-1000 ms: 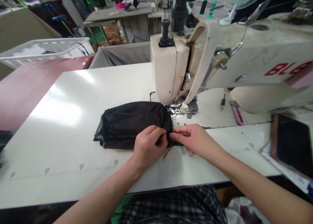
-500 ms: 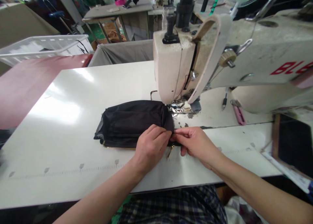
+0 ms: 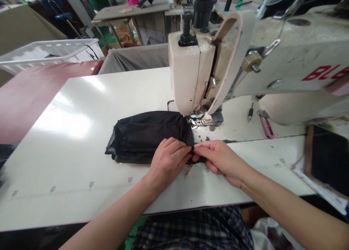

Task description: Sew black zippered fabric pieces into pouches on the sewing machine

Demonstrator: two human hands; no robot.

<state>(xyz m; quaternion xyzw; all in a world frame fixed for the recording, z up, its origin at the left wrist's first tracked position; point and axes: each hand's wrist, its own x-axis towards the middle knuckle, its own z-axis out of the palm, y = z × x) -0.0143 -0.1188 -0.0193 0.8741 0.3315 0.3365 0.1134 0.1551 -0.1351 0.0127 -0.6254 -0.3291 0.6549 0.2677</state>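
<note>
The left hand (image 3: 166, 159) sits at centre frame, fingers curled down and pinching the near right corner of the pouch (image 3: 141, 133). The right hand (image 3: 218, 157) meets it there, thumb and fingertips nipped on the same black edge, so the two hands touch. The pouch lies flat on the white table (image 3: 68, 126), just left of the presser foot (image 3: 200, 122), with a gold zip (image 3: 131, 163) showing along its near side. The sewing machine (image 3: 191, 72) fills the upper right. A white basket (image 3: 49, 53) stands at the upper left.
</note>
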